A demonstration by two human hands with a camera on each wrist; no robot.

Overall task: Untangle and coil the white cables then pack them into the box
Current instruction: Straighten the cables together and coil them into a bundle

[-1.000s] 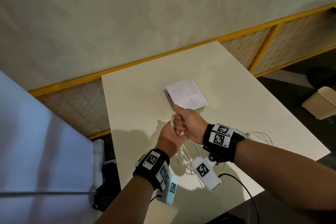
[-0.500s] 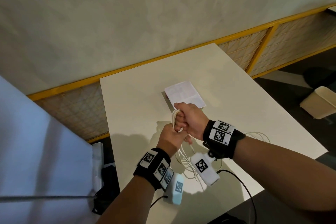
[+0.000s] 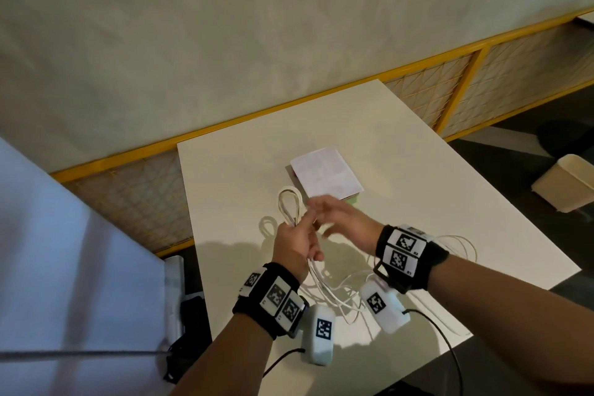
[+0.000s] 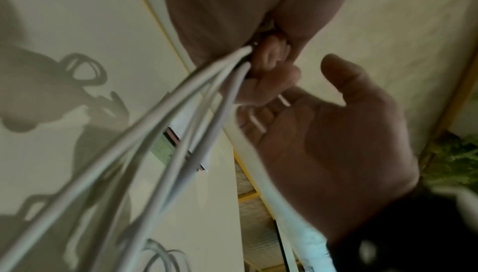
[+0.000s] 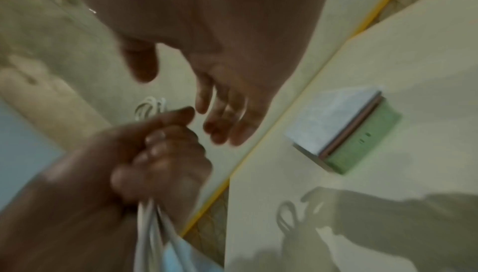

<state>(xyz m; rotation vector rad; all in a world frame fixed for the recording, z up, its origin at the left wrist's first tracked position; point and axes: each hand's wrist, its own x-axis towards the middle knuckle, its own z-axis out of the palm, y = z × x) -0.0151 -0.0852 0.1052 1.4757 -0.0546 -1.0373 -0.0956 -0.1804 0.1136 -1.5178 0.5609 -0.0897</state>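
Note:
My left hand [image 3: 299,235] grips a bundle of white cable loops [image 3: 288,206] in its fist; one loop end sticks up above the fist. The strands [image 4: 181,125] trail down from the curled fingers [image 4: 269,63] to a loose tangle on the table [image 3: 337,294]. My right hand [image 3: 326,217] hovers just right of the left fist, open with fingers spread, blurred and holding nothing. In the right wrist view the left fist [image 5: 157,153] clamps the cables [image 5: 152,227]. The box [image 3: 324,172], white lid on a green base [image 5: 362,143], lies closed just beyond the hands.
More white cable [image 3: 463,246] lies by the table's right edge. The white table [image 3: 418,170] ends close to me. A beige bin [image 3: 569,186] stands on the floor at the right, a yellow-framed mesh fence [image 3: 475,87] behind, a white panel [image 3: 64,251] at the left.
My right hand let go of the cable bundle, opened and drew slightly right. The left hand now holds the loops alone, and a loop end shows above its fist.

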